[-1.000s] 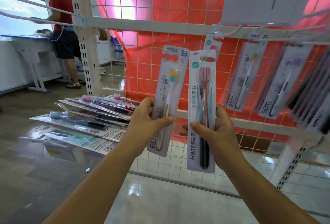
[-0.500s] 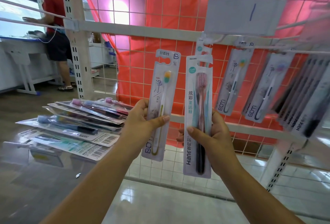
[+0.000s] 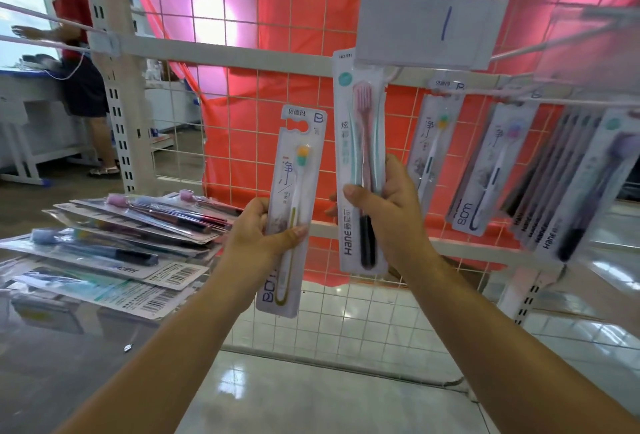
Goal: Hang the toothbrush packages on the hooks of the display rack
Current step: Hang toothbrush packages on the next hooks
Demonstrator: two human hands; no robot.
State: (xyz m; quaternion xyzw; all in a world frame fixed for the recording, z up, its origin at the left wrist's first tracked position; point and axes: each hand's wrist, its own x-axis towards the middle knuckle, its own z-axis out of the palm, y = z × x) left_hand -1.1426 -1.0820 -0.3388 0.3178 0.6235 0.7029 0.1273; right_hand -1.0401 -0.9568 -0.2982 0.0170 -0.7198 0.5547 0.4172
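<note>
Head view, right hand [image 3: 394, 222] gripping Hane package [image 3: 360, 156]

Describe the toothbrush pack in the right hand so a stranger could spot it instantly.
Find the white numbered sign on the red grid rack. Just left below it, the right hand raises a tall Hane pack. Unlike the single-brush pack beside it, this holds several brushes.

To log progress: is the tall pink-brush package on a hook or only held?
Cannot tell: the right hand grips the tall pink-brush package, whose top is hidden behind the white card.
</note>
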